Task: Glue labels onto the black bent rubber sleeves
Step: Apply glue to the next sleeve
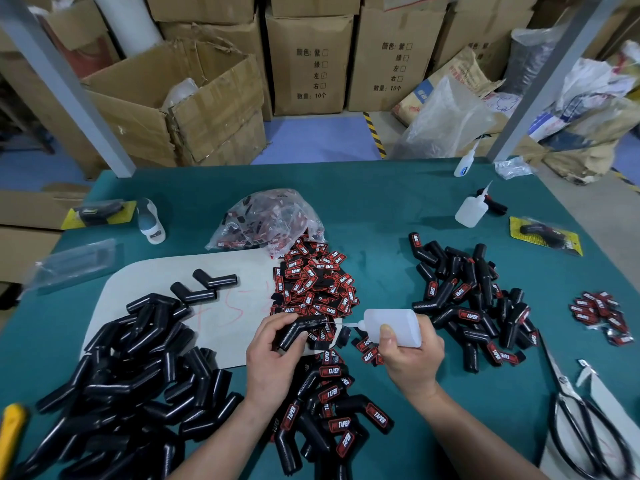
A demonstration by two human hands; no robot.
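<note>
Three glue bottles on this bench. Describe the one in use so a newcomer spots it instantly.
On the green table, go to the front centre, just below the heap of red-and-black labels. The glue bottle there is gripped sideways in the right hand, nozzle aimed at the bent sleeve in the left hand. The other two bottles sit unheld near the far right.

Warehouse packing bench — stacked cartons (308,60), green worktable (381,202)
</note>
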